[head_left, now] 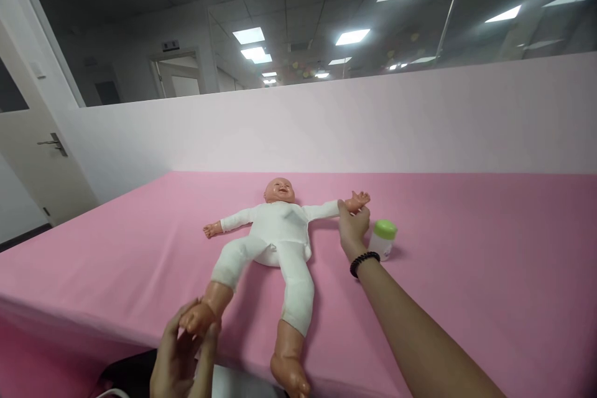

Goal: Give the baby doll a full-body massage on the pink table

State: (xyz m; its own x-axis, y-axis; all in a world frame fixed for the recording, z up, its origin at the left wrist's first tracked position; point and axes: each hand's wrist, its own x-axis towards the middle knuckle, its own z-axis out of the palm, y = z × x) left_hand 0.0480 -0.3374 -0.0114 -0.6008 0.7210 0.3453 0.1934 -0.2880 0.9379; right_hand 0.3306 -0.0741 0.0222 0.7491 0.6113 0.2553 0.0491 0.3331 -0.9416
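A baby doll with a white cloth body lies on its back on the pink-covered table, head toward the wall and arms spread. My left hand curls around the doll's foot at the lower left, fingers behind it and thumb in front. At the doll's arm on the right, my right hand grips near the wrist, with the doll's hand showing beyond my fingers. Just right of that hand stands a small clear jar with a green lid, upright and partly behind my wrist.
A low white wall with glass above it runs along the table's far side. To the left is a door with a lever handle. Under the near table edge, a dark item and a white cable show.
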